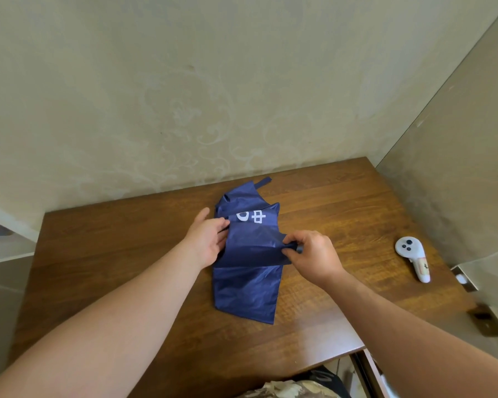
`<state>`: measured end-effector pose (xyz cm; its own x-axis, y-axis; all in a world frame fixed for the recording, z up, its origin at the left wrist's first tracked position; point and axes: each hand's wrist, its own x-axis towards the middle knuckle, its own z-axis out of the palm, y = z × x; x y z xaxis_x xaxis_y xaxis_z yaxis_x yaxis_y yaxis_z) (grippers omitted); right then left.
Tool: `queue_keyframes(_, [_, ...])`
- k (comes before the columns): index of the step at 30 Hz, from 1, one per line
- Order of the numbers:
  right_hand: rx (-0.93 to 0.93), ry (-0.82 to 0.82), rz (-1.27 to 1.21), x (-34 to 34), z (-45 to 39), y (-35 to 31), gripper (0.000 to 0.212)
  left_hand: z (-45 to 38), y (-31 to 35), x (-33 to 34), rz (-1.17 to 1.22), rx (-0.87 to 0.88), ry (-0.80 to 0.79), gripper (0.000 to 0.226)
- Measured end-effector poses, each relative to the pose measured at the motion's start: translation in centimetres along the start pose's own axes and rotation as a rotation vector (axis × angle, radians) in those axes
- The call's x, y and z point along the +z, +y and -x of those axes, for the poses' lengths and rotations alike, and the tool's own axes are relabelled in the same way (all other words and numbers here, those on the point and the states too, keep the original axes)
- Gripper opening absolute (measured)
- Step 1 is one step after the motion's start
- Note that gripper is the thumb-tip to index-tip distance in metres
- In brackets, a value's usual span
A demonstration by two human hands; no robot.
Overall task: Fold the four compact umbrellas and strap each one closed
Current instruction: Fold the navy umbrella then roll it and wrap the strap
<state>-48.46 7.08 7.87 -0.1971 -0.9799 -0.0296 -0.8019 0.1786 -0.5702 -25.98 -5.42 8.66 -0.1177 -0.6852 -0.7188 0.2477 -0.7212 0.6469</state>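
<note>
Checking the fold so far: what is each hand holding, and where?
Both hold the blue umbrella: the left hand grips its left side, the right hand pinches a fabric flap.

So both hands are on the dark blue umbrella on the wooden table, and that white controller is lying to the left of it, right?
Not quite: the head view shows the white controller lying to the right of the dark blue umbrella, not the left. The left hand and right hand are both on it, on the wooden table.

Navy umbrella with white print lies collapsed, canopy loose, on table.
</note>
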Motion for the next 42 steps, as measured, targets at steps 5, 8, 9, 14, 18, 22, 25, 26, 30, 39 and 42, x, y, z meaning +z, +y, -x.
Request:
queue_keyframes(5, [-0.119,0.033,0.132,0.4,-0.1,0.1,0.015,0.1,-1.8,-1.1,-0.383,-0.176,0.005,0.041])
queue_keyframes(8, [-0.203,0.042,0.198,0.6,0.0,0.3,0.014,-0.1,-2.0,-1.3,-0.355,-0.093,-0.149,0.068])
queue_keyframes(9, [-0.210,0.048,0.205,0.6,0.1,0.4,0.014,-0.3,-1.9,-1.3,-0.367,-0.002,-0.183,0.077])
queue_keyframes(14, [-0.163,0.146,0.198,0.5,0.2,1.0,0.009,-0.3,-0.7,-0.4,-0.513,0.364,-0.018,0.034])
queue_keyframes(18, [-0.131,0.188,0.149,0.3,-0.1,0.8,0.006,0.6,-0.6,-0.9,-0.478,0.386,-0.104,0.026])
queue_keyframes(22, [-0.113,0.182,0.126,0.1,-0.2,0.3,0.007,1.4,-1.1,-2.9,-0.734,0.461,-0.275,0.044])
queue_keyframes(25, [-0.144,0.154,0.105,0.0,-0.2,-0.3,0.005,1.0,-1.7,-3.6,-0.989,0.534,-0.305,0.058])
queue_keyframes(26, [-0.154,0.150,0.101,0.0,-0.3,-0.5,0.006,1.0,-1.7,-3.7,-1.062,0.566,-0.299,0.057])
queue_keyframes(30, [-0.184,0.136,0.104,0.0,0.0,-0.2,0.008,1.3,-1.7,-3.7,-1.063,0.601,-0.231,0.042])
queue_keyframes(39, [-0.309,0.072,0.161,-0.3,2.3,1.1,0.012,2.4,-1.6,-4.6,-1.118,0.554,-0.268,0.044])
queue_keyframes(42, [-0.295,0.055,0.175,-0.1,2.7,1.4,0.013,2.8,-1.9,-4.1,-1.097,0.538,-0.272,0.035])
